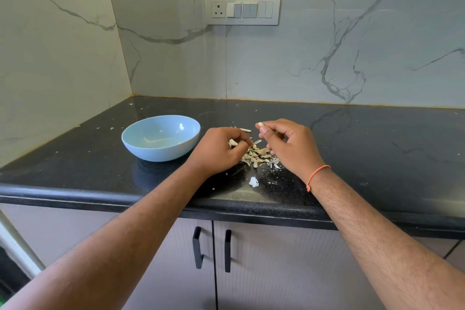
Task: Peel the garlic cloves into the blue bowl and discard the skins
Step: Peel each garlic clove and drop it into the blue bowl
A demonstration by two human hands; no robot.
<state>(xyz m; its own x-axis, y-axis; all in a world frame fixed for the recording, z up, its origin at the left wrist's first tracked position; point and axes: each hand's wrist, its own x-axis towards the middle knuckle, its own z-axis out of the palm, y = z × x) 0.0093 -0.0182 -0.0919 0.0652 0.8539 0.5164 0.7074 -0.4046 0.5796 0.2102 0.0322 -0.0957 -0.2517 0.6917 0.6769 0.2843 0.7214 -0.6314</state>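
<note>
A light blue bowl (161, 137) stands on the black counter (75, 158), left of both hands; several pale peeled cloves lie in its bottom. My left hand (221, 150) hovers just right of the bowl, its fingers curled round a pale garlic piece (232, 143). My right hand (289, 146) is raised a little above the counter and pinches a small white garlic clove (260, 124) between thumb and fingertip. A pile of dry garlic skins (259, 156) lies on the counter between and under the hands.
A loose white skin scrap (253, 182) lies nearer the counter's front edge, and small flakes are scattered across the top. Marble walls close the left and back sides; a switch panel (242, 9) sits on the back wall. Cabinet doors with black handles (197, 246) are below.
</note>
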